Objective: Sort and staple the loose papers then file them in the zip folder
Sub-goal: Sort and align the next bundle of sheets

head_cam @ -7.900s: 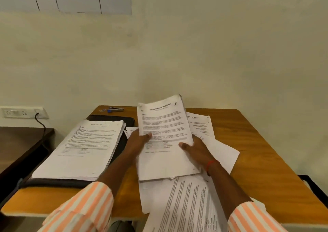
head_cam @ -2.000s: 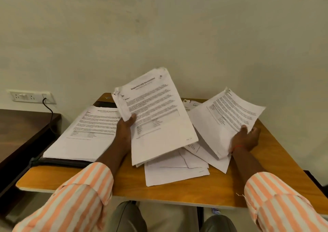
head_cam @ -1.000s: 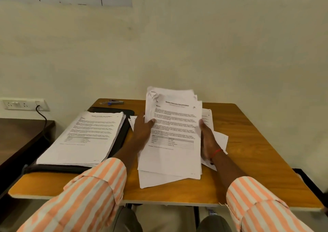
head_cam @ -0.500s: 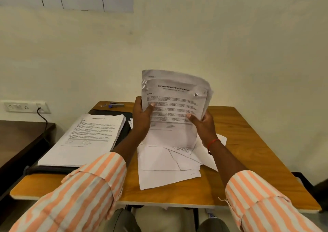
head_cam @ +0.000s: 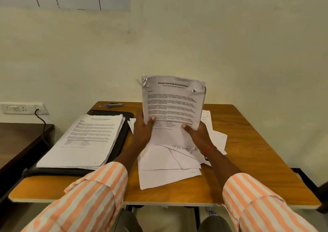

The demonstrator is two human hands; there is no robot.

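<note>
Left hand [head_cam: 143, 130] and right hand [head_cam: 197, 134] both grip a bundle of sheets [head_cam: 173, 103] upright at the table's [head_cam: 248, 143] centre, probably to square its edges for stapling. A sorted stack [head_cam: 85, 139] lies on the zip folder [head_cam: 122, 137] at nine o'clock, loose papers [head_cam: 166, 169] at six, and the stapler [head_cam: 115, 105] at eleven.

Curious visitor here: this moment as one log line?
left hand + right hand: grip paper bundle upright | loose sheets: on table | stapler: far edge
</note>
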